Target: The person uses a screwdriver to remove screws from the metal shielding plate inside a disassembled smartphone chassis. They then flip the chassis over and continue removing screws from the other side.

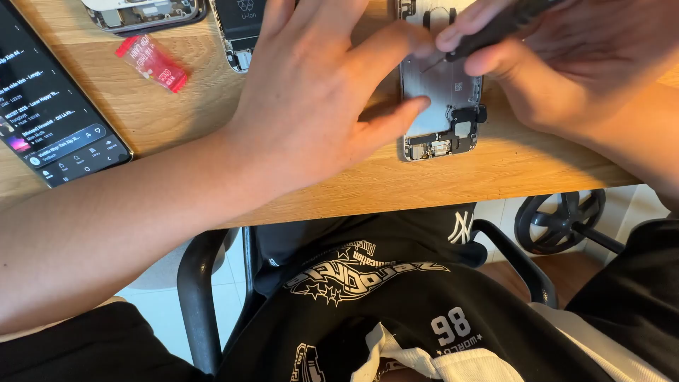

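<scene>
While the person sits in a black chair (198, 297) with a dark printed shirt on the lap, both bare hands work on top of a wooden desk (509, 166).

The desk is the biggest thing and fills the top half of the view. At about 9 o'clock lies a big dark tablet (49, 106) with its screen lit. At 12 o'clock, at the top edge, sit a second phone shell (141, 13) and a black battery (240, 21). A small red packet (152, 62) lies between the tablet and the battery.

The left hand (318, 92) is spread flat and wide. Its grip is loose, holding nothing. Its thumb tip and one finger press on the left edge of the open phone shell (442, 106) to keep it from sliding.

The phone shell lies at about 1 o'clock in the view, near the front edge of the desk. Its long side runs from 12 o'clock to 6 o'clock, with the plug end toward the person.

The right hand (566, 64) comes in from 2 o'clock. Its grip is pinched shut on a thin black screwdriver (495, 28). The tool slants down toward 8 o'clock, and its fine tip rests over the upper part of the shell. So the shell sits just at 7 o'clock from the right grip, and this hand is nearer to the work spot. I cannot see the tiny part under the tip.
</scene>
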